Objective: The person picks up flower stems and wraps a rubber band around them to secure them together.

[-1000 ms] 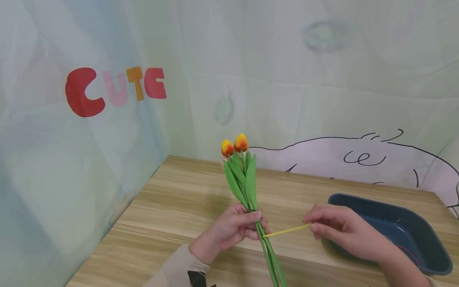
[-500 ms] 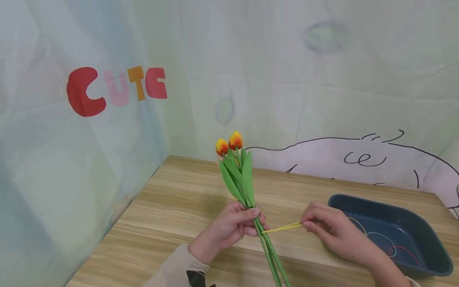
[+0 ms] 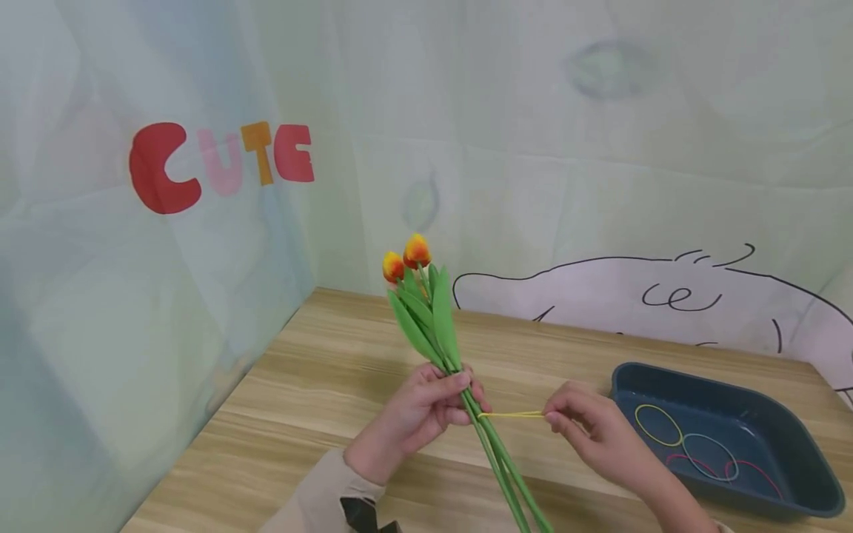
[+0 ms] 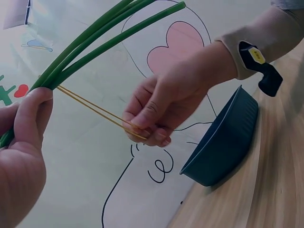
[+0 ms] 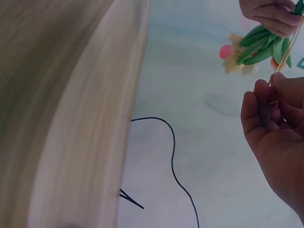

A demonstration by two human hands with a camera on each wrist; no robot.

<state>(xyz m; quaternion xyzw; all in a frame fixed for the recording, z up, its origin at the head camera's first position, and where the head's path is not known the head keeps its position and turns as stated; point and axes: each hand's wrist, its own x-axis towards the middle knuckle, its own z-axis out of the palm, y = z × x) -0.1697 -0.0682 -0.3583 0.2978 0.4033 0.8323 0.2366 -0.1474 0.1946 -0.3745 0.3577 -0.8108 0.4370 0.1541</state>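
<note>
My left hand (image 3: 415, 414) grips a small bunch of artificial tulips (image 3: 436, 318) around the stems, just below the leaves. Two orange-yellow blooms show at the top in the head view, and the bunch leans to the left. Just under the left hand, a yellow rubber band (image 3: 513, 414) is looped around the stems (image 4: 95, 42). Its other end is pinched between the thumb and fingers of my right hand (image 3: 593, 429), which holds it stretched out to the right. In the left wrist view the rubber band shows as two taut strands leading to the right fingertips (image 4: 142, 130).
A dark blue tray (image 3: 720, 381) stands on the wooden table (image 3: 320, 355) at the right, beyond the right hand. Inside it lie several rubber bands, among them a yellow one (image 3: 658, 425) and a pale blue-green one (image 3: 709, 457). Printed cloth walls (image 3: 533, 192) enclose the table's back and left.
The left hand and tulips have shifted left and slightly up. My right hand has moved left, closer to the stems, shortening the stretched rubber band and uncovering more of the tray.
</note>
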